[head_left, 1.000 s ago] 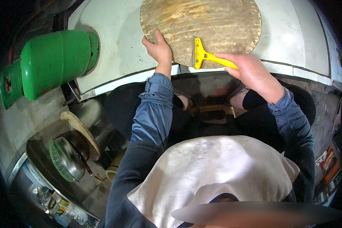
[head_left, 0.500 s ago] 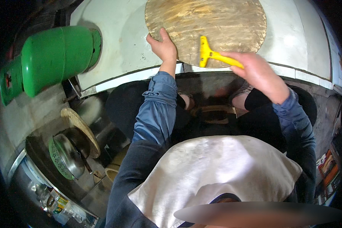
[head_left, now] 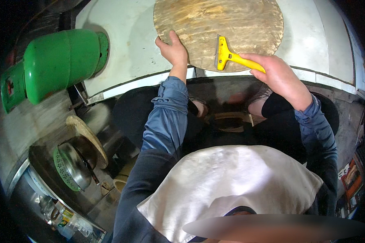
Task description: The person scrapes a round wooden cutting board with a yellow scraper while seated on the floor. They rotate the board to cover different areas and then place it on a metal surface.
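A round wooden board point(head_left: 227, 24), worn and scuffed, lies on the white tabletop; its far edge is cut off by the frame. My left hand point(head_left: 174, 50) grips the board's near left rim, thumb on top and fingers at the edge, partly hidden. In my right hand point(head_left: 280, 75) is a yellow scraper point(head_left: 237, 58), held by its handle. Its wide head with a thin blade faces left, over the near part of the board. Whether the blade touches the wood I cannot tell.
A green gas cylinder point(head_left: 61, 65) stands left of the white table point(head_left: 125, 44). Lower left are a metal bowl point(head_left: 78, 168), a green colander point(head_left: 63, 164) and a round wooden lid point(head_left: 89, 133). Several small bottles and packages sit on a shelf at the bottom left.
My right hand and the scraper have shifted slightly right, and the scraper's head has tilted so the blade edge shows. The left hand stays at the board's rim.
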Demonstrator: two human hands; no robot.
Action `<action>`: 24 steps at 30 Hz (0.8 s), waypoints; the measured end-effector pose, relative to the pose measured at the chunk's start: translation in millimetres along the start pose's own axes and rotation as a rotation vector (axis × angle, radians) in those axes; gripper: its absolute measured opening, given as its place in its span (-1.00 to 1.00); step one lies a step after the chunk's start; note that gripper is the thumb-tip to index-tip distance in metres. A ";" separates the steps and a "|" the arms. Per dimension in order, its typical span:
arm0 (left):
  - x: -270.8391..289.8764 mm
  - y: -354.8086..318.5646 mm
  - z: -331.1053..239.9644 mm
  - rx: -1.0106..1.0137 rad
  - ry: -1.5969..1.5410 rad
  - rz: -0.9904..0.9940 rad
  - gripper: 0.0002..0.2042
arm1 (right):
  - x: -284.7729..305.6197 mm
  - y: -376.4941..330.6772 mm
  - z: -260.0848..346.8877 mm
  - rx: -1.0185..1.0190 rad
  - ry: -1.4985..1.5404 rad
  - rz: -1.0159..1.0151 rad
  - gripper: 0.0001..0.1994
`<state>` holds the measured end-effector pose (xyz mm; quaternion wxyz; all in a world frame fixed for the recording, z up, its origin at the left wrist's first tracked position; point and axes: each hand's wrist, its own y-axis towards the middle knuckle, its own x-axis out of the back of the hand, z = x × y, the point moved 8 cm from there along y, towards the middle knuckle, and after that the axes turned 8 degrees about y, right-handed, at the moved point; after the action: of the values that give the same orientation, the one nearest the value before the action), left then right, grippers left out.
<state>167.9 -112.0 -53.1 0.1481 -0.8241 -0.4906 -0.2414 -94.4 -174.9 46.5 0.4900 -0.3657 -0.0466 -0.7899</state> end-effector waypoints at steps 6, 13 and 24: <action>4.8 6.1 6.2 -0.017 0.027 -0.035 -0.48 | -21.8 7.4 13.0 0.044 0.034 -0.011 -0.53; 9.2 -0.4 0.0 -0.025 0.046 -0.088 -0.50 | -0.1 3.7 1.5 0.060 -0.020 -0.022 -0.56; 3.9 1.5 2.8 -0.011 -0.039 -0.019 -0.44 | -5.0 8.3 7.4 0.039 0.014 -0.002 -0.60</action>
<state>171.5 -108.5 -53.4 0.1317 -0.8249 -0.4997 -0.2292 -82.4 -172.3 46.4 0.4966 -0.3503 -0.0589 -0.7919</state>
